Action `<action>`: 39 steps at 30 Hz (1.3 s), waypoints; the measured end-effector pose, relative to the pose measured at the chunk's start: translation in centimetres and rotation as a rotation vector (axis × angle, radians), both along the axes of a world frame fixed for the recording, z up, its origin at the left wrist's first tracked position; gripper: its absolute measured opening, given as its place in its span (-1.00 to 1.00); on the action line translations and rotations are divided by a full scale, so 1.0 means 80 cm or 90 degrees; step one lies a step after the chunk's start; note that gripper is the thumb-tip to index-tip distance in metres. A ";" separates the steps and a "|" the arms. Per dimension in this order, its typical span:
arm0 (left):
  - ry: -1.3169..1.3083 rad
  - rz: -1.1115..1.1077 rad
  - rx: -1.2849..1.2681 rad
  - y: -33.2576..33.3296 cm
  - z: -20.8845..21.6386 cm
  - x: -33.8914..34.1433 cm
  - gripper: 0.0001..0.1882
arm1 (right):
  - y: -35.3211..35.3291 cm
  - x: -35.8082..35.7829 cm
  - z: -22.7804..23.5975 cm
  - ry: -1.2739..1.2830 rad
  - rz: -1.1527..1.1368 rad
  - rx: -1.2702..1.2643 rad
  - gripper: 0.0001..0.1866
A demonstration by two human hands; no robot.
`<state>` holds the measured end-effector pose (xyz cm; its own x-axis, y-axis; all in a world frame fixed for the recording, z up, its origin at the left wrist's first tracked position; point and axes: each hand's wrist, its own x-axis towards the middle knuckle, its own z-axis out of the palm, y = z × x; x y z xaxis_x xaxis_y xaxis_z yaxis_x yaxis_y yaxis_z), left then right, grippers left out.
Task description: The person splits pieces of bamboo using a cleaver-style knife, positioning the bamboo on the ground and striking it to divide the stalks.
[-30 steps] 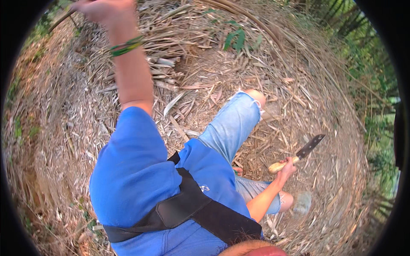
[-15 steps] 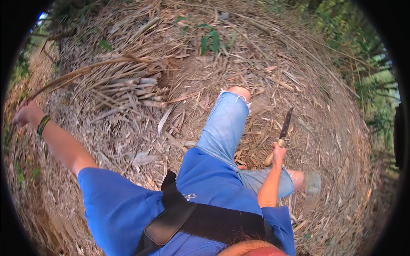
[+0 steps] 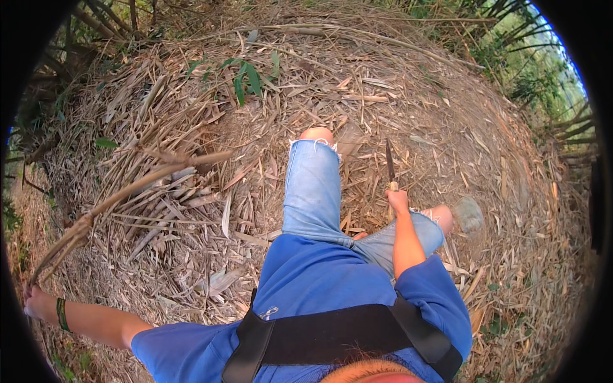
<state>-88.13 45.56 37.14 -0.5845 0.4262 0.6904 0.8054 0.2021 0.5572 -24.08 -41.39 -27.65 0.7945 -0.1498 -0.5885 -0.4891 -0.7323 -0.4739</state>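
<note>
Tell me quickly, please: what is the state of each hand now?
Left hand: closed on the end of a long dry stalk.
Right hand: closed on the handle of a knife, blade pointing away.

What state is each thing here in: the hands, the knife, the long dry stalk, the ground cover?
Left hand: flung out to the side, closed on the stalk's end.
Dry stalk: long, bent, lifted off the litter.
Right hand: closed on the knife handle.
Knife: blade pointing forward, clear of the ground.
Leaf litter: dry, loose, covering the ground.
</note>
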 end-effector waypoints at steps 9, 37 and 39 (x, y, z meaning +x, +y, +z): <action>-0.055 -0.035 -0.050 0.040 -0.027 0.046 -0.30 | 0.030 0.007 0.018 0.020 0.070 -0.048 -0.57; 0.168 -1.185 -0.818 -0.663 -0.562 0.667 0.18 | -0.058 0.004 0.312 -0.154 -0.485 0.676 -0.70; 0.199 -1.149 -0.836 -0.659 -0.527 0.667 0.17 | -0.076 0.003 0.406 -0.137 -0.480 0.629 -0.71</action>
